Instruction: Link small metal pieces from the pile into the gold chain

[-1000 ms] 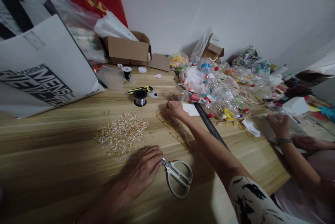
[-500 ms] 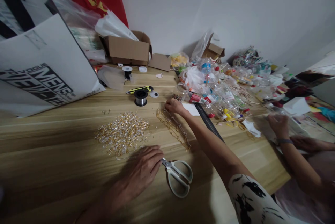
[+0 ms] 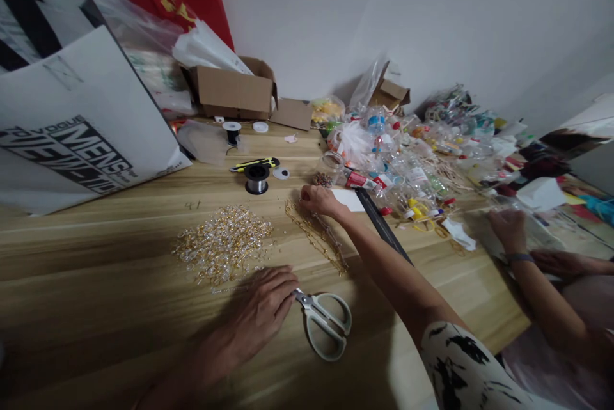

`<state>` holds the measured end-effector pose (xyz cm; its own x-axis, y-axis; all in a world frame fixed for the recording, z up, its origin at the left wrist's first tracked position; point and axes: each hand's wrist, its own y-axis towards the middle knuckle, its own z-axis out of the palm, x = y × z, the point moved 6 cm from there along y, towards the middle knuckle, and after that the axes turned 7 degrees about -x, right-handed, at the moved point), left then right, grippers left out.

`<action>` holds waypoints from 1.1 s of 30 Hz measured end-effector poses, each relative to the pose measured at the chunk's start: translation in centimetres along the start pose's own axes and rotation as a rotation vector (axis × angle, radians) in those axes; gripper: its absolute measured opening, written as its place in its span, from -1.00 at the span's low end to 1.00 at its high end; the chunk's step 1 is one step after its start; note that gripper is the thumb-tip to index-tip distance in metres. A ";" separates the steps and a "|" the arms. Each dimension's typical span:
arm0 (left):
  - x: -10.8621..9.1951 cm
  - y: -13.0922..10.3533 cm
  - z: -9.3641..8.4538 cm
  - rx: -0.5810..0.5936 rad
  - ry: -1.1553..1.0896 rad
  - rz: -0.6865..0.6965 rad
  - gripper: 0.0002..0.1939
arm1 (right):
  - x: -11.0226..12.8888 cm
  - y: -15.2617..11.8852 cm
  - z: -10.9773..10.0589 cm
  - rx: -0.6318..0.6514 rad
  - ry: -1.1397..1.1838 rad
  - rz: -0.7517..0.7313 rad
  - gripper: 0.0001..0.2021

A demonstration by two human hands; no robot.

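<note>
Wooden tabletop (image 3: 110, 250): grain shows left of the scissors (image 3: 311, 304) and below them | bottle heap (image 3: 417, 173) crowds beyond-right of them; gold-clear beads (image 3: 225, 244) beyond-left | left hand (image 3: 268, 301): fingers together over their blades, grip cannot tell | right hand (image 3: 322, 201), beyond them: fingers curled at beaded strands (image 3: 338, 247), pinch unclear

I'm looking at a craft workspace: table (image 3: 119, 269) with beads (image 3: 223, 247) at eight o'clock, spool (image 3: 257, 181) at nine, scissors (image 3: 330, 318) at six.
</note>
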<state>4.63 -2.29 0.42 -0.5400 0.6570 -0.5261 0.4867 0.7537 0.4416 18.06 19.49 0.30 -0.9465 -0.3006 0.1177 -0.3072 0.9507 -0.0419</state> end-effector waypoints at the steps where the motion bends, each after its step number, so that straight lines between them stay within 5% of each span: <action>1: 0.0 0.0 0.0 -0.004 0.000 0.000 -0.77 | 0.1 -0.1 0.0 -0.004 -0.004 0.003 -0.79; 23: -0.1 0.2 -0.4 -0.055 -0.042 -0.021 -0.78 | 0.9 -2.0 -1.1 -0.008 0.045 -0.027 -0.76; 33: 0.3 0.4 -1.1 -0.126 -0.081 -0.014 -0.79 | -0.9 -7.6 -3.7 -0.103 0.096 -0.056 -0.80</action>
<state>3.89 -1.77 1.20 -0.4867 0.6465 -0.5875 0.3867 0.7625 0.5187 21.65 12.82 4.15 -0.9127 -0.3495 0.2117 -0.3428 0.9369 0.0686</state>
